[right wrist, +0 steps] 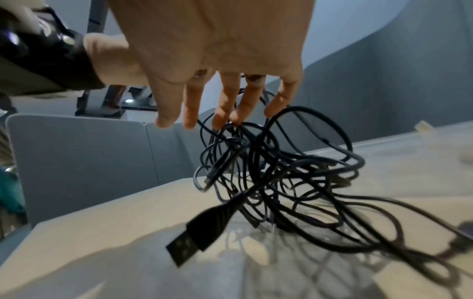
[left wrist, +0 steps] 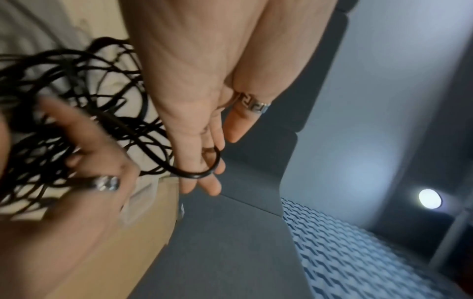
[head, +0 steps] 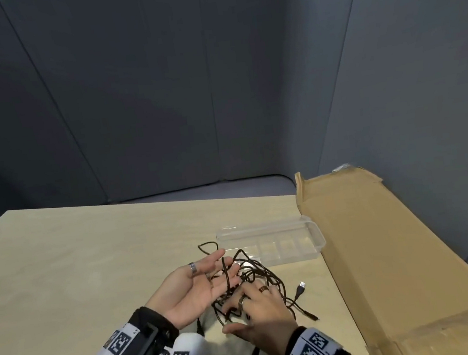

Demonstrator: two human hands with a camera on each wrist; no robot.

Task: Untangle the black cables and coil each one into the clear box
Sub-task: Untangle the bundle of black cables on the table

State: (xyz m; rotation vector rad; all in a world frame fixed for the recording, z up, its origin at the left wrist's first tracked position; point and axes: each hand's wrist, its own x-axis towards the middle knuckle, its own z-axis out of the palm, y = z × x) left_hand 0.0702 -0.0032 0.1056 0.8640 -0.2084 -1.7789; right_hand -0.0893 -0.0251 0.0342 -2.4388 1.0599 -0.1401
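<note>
Both hands [head: 198, 286] lift the tangled black cables [head: 250, 277].

Bare table [head: 77, 268] lies open to the left of the cables [head: 250, 280]. On the right a cardboard sheet [head: 395, 246] closes that side, with the box [head: 272, 243] just beyond the tangle.

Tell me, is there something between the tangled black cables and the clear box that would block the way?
Nothing visible blocks it. The clear box lies open on the table just behind the black cables, with one loop at its near edge. The left hand and right hand are already in the tangle.
</note>
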